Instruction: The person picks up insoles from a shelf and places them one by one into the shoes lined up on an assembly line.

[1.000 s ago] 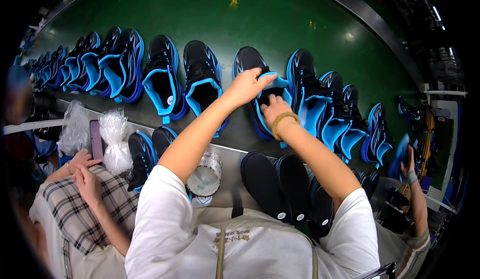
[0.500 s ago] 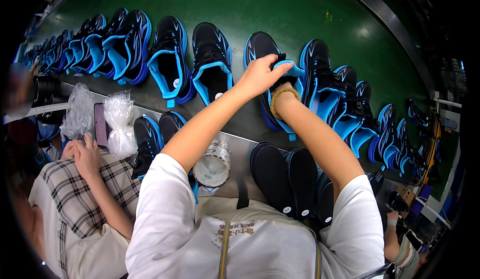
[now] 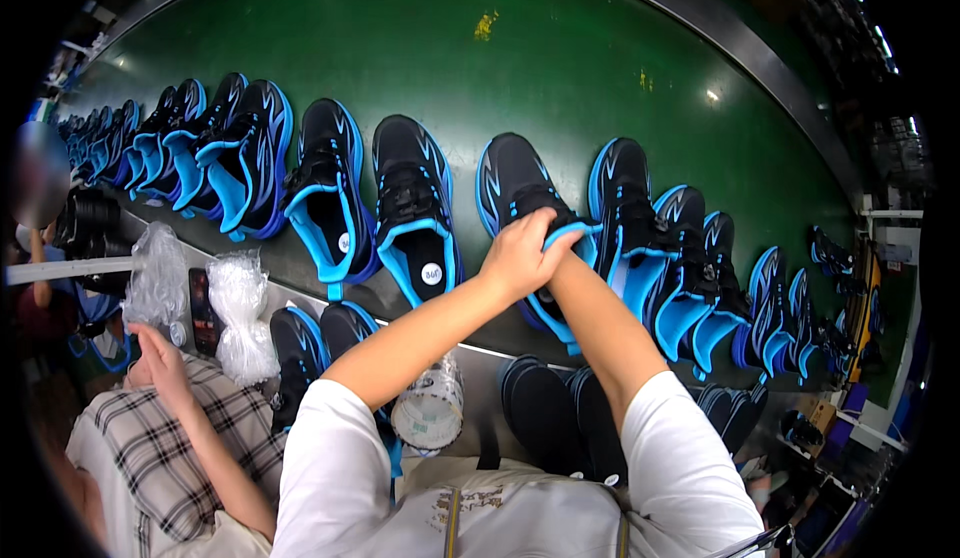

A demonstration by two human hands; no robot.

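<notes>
Glare on green belt (image 3: 570, 73), bowed edges

My round-toed black sneaker (image 3: 513, 173) has bright blue edging (image 3: 486, 208); the draped cream cloth (image 3: 150, 448) bears black plaid.

Numbered shoe sticker (image 3: 431, 274), gold apron lettering (image 3: 486, 501)

Shoes (image 3: 412, 158) line the tabletop (image 3: 570, 68), left and right of the middle shoe (image 3: 510, 166), and the left hand (image 3: 528, 250) is on it! Along the near side, from the left: phone (image 3: 203, 313) between plastic bags (image 3: 242, 308), two more shoes (image 3: 292, 346), insoles (image 3: 545, 408).
</notes>
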